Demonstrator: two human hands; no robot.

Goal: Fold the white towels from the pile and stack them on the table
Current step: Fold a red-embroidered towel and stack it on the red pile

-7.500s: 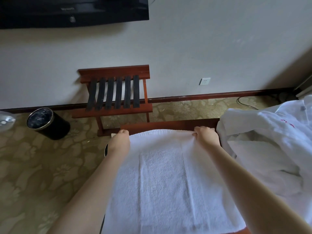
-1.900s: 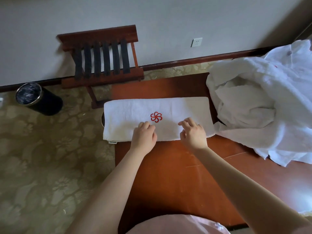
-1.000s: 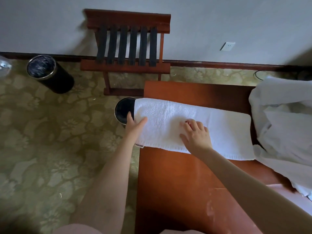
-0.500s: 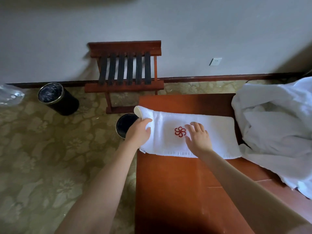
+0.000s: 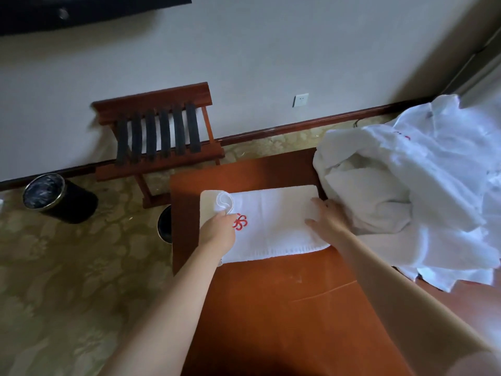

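— Where is the towel?
— I see the white folded terry towel with a red flower emblem [image 5: 273, 221] lying on the red-brown wooden table [image 5: 284, 308], near its far left corner.
— And the hands?
— My left hand [image 5: 218, 232] grips the turned-over left end with curled fingers. My right hand [image 5: 328, 222] lies flat on the right end, fingers straight. The loose pile of white towels [image 5: 420, 185] is just beside it, on the right.

Pretty clearly a hotel room: folding luggage rack [image 5: 160, 137] mid-left, wall-mounted TV [image 5: 81, 9] upper left, patterned carpet [image 5: 67, 280], logo-stitched white linens [image 5: 420, 172] piled right.
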